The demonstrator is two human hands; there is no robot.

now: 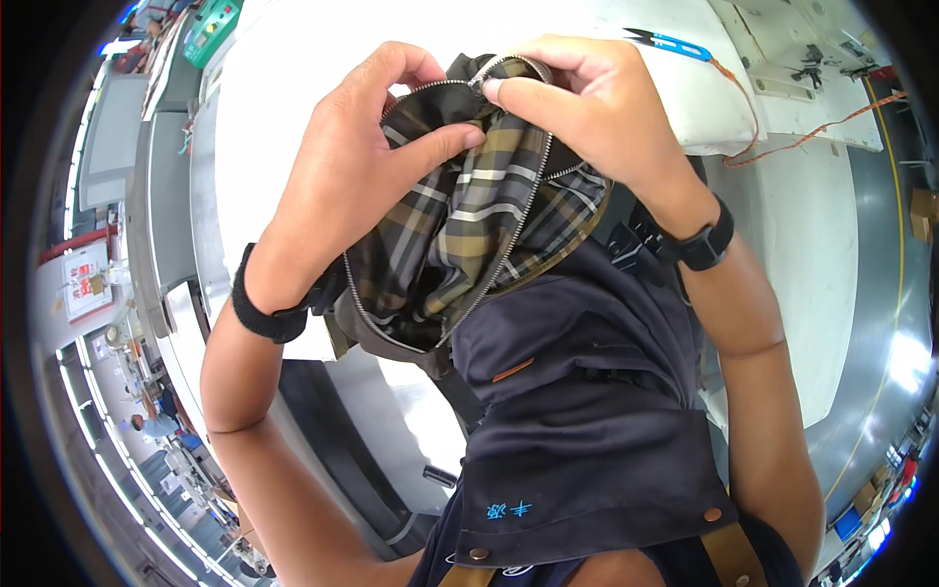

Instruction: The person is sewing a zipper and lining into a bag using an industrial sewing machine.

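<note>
bag [548, 391] held up over white table [293, 78] | left hand [342, 176] closed on plaid lining [469, 235], thumb pressed in | right hand [587, 108] pinched on zipper [484, 83] at top edge | blue snips [675, 43] lying beyond right hand

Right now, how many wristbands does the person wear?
2: a black band on the left hand's wrist, and a black watch-like band on the right hand's wrist.

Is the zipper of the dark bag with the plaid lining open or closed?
Open. The zipper teeth run apart in two lines, and the plaid lining shows between them. The left hand and right hand pinch the top edge.
</note>
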